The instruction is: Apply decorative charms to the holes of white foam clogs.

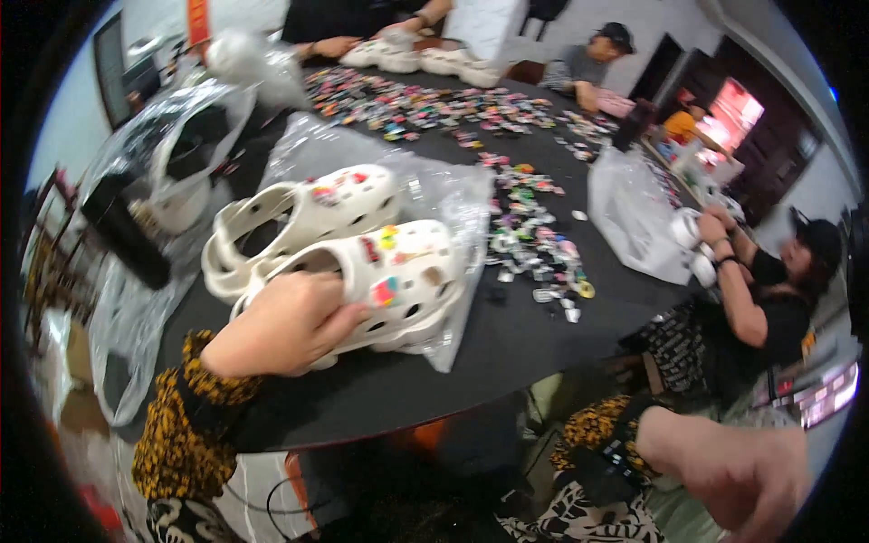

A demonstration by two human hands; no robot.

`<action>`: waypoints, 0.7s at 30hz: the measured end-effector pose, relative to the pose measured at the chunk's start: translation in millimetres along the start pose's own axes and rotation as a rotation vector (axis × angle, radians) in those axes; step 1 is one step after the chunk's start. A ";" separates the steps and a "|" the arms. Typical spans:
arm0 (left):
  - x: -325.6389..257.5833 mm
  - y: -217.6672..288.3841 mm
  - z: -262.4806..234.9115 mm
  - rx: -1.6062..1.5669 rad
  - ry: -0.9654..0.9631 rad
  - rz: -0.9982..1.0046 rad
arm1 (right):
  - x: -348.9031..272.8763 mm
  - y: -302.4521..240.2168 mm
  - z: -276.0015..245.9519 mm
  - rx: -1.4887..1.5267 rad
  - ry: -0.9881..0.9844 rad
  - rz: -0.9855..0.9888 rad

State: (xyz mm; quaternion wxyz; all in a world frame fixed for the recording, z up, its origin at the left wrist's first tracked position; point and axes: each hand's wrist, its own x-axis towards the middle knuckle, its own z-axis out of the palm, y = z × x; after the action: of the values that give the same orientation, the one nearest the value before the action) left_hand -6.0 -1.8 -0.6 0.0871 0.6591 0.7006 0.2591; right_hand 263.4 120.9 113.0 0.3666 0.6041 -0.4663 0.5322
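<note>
A pair of cream-white clogs lies on a clear plastic bag at the table's near left. My left hand is closed on the nearer clog at its opening, fingers curled inside and thumb along the outer side. Colourful shoe charms are set in the holes of its upper. Beside it, the farther clog also carries charms near the toe. My right hand is off the table at the lower right, near my lap. Motion smears its fingers, and whether it holds anything does not show.
Loose charms are strewn over the dark table. A black bottle-like cylinder and plastic bags are on the left. Another bag lies right. A co-worker at the right handles white clogs; others work at the far side.
</note>
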 end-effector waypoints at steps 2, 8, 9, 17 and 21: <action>-2.5 -1.3 3.6 -0.029 0.061 0.034 | 1.9 -11.9 0.8 -0.139 -0.005 0.140; 1.6 5.6 3.3 -0.054 0.017 -0.055 | 9.7 -28.1 -12.1 -0.503 -0.176 0.586; 2.8 6.8 3.0 -0.064 0.012 -0.073 | 9.3 -28.1 -15.9 -0.503 -0.170 0.587; 1.7 8.2 2.3 -0.045 0.036 -0.059 | 10.5 -38.0 -12.7 -0.480 -0.140 0.591; 2.1 15.3 1.8 0.033 0.119 -0.027 | 7.5 -45.8 -6.5 -0.468 -0.116 0.595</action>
State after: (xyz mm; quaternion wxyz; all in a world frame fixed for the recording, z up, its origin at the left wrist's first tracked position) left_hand 8.1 0.6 5.7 0.0379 0.6342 0.7176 0.2852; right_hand 305.1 139.3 123.9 0.2970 0.3713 -0.7502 0.4595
